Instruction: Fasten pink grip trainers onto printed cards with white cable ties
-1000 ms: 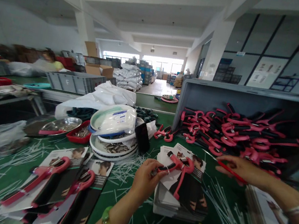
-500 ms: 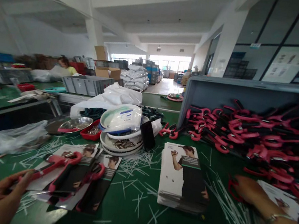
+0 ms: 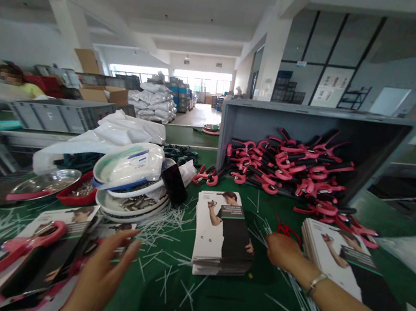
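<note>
My left hand point(image 3: 106, 266) is open, fingers stretched forward, in front of pink-and-black hand tools with curved jaws. One such tool point(image 3: 21, 246) lies on a printed card point(image 3: 87, 212) at the lower left. A second, just left of the hand, is partly covered by it. My right hand point(image 3: 283, 252) is low over the bench with its fingers curled down. Thin white ties point(image 3: 289, 288) lie under and around it, and its fingertips are hidden. Red-handled scissors point(image 3: 289, 230) lie just beyond that hand. A card stack point(image 3: 214, 231) stands between the hands.
Pink-and-black tools point(image 3: 291, 162) fill a grey crate point(image 3: 308, 111) tipped on its side. Another card stack point(image 3: 346, 260) lies right of my hand. White bowls point(image 3: 130, 209), a red tray point(image 3: 78, 192), a metal dish point(image 3: 46, 183) and a phone point(image 3: 174, 184) sit at left-centre. A person point(image 3: 32, 88) is far left.
My view has turned to the right. My left hand has let go of the pink tool handle and moved right. The right hand has shifted toward the middle card stack, nearer the ties.
</note>
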Demonstrator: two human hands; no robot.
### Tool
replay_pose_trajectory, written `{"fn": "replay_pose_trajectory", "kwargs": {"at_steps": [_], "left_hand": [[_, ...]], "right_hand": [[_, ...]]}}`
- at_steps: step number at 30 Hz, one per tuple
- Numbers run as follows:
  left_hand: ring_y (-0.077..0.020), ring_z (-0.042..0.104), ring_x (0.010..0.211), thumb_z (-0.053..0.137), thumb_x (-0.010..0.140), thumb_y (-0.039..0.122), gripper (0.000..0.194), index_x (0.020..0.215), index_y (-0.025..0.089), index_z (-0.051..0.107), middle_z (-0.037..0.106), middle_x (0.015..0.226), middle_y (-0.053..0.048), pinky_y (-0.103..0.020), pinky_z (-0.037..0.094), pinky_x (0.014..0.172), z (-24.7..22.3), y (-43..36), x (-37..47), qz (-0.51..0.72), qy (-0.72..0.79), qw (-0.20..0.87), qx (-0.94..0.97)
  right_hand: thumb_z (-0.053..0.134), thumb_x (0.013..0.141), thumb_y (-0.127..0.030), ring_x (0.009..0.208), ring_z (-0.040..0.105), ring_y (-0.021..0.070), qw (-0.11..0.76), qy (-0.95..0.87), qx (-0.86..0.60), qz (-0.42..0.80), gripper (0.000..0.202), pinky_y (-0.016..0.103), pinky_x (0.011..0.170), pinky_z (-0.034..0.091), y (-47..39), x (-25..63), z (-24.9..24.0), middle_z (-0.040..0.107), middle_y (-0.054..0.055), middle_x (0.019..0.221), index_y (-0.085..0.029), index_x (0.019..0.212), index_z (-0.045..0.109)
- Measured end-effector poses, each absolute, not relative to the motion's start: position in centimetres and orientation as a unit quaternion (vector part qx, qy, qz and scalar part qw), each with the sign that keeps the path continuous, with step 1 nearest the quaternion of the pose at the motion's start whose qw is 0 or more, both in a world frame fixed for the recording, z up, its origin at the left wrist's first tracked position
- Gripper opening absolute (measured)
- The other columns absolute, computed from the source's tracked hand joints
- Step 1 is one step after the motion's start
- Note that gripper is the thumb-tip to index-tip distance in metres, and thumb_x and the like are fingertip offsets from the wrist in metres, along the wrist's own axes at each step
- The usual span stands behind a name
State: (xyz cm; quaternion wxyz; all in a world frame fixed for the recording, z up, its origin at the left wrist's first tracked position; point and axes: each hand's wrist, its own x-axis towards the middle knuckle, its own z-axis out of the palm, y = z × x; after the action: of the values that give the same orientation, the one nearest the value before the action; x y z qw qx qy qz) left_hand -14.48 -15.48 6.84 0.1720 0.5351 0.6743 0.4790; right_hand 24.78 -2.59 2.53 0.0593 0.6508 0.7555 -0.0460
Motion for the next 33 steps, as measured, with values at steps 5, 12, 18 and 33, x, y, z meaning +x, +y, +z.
{"fn": "replay_pose_trajectory", "kwargs": {"at_steps": [5, 12, 18, 33], "left_hand": [[-0.0212, 0.062, 0.073, 0.059, 0.070, 0.060, 0.056, 0.104, 0.016, 0.061, 0.067, 0.095, -0.010, -0.030, 0.046, 0.066, 3.6, -8.5, -5.7, 0.378, 0.619, 0.384, 0.571], [-0.0185, 0.059, 0.068, 0.069, 0.061, 0.054, 0.046, 0.082, 0.014, 0.060, 0.064, 0.075, -0.005, -0.026, 0.042, 0.061, 2.2, -4.8, -5.1, 0.405, 0.602, 0.398, 0.562], [-0.0113, 0.050, 0.053, 0.073, 0.057, 0.048, 0.041, 0.073, 0.014, 0.056, 0.057, 0.059, 0.001, -0.022, 0.035, 0.049, 3.4, -4.9, -5.3, 0.427, 0.577, 0.456, 0.526], [-0.0170, 0.064, 0.063, 0.072, 0.057, 0.015, 0.064, 0.114, 0.018, 0.043, 0.067, 0.079, -0.002, -0.028, 0.049, 0.058, 6.7, -5.5, -3.6, 0.482, 0.467, 0.667, 0.324]], "right_hand": [[0.052, 0.069, -0.009, 0.082, 0.065, 0.0277, 0.017, 0.750, 0.656, -0.085, 0.020, 0.033, 0.068, 0.044, -1.7, 25.8, 2.6, 0.070, 0.017, 0.085, -0.011, 0.076, 0.071], [0.053, 0.070, -0.024, 0.067, 0.059, 0.0170, -0.115, 0.710, 0.668, -0.192, 0.017, 0.025, 0.059, 0.039, -1.6, 30.2, 3.6, 0.066, 0.003, 0.065, -0.017, 0.062, 0.066], [0.047, 0.073, -0.039, 0.048, 0.046, 0.0105, -0.222, 0.643, 0.673, -0.290, 0.029, 0.022, 0.045, 0.032, -1.4, 31.0, 4.5, 0.053, -0.001, 0.052, -0.014, 0.071, 0.062], [0.058, 0.071, -0.052, 0.041, 0.039, 0.0033, -0.344, 0.587, 0.513, -0.524, 0.037, 0.017, 0.038, 0.019, -3.7, 21.6, 9.4, 0.057, -0.002, 0.063, -0.017, 0.076, 0.047]]}}
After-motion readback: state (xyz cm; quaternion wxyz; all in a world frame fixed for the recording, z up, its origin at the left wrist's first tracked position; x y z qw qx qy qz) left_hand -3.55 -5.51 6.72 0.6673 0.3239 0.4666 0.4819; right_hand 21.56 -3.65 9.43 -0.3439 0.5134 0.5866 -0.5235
